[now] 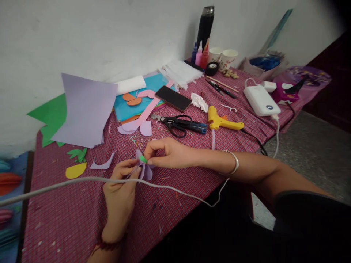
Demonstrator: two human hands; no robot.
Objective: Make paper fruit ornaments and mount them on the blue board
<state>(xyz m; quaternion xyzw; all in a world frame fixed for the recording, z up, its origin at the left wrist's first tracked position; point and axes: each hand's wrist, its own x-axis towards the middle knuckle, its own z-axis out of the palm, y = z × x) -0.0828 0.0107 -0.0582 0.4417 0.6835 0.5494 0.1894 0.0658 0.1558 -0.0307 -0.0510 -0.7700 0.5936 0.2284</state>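
Near the table's front, my left hand (122, 186) pinches a purple paper flower (147, 173) between thumb and fingers. My right hand (167, 153) comes in from the right, its thumb and forefinger closed on a small green paper piece (143, 159) at the flower's top. Whether the green piece touches the flower's centre is hard to tell. Beyond my hands lie black-handled scissors (178, 124) and a yellow glue gun (223, 119) with a glue stick in it. Left of my hands are a purple paper offcut (102, 162), a yellow half-round piece (76, 170) and green paper leaves (78, 155).
A pale cable (175, 189) crosses in front of my left hand. Purple sheets (85, 109) stand curled at the back left. A phone (173, 98), a white power bank (261, 100), paper cups (228, 59) and a black flask (205, 27) occupy the checked tablecloth (65, 212).
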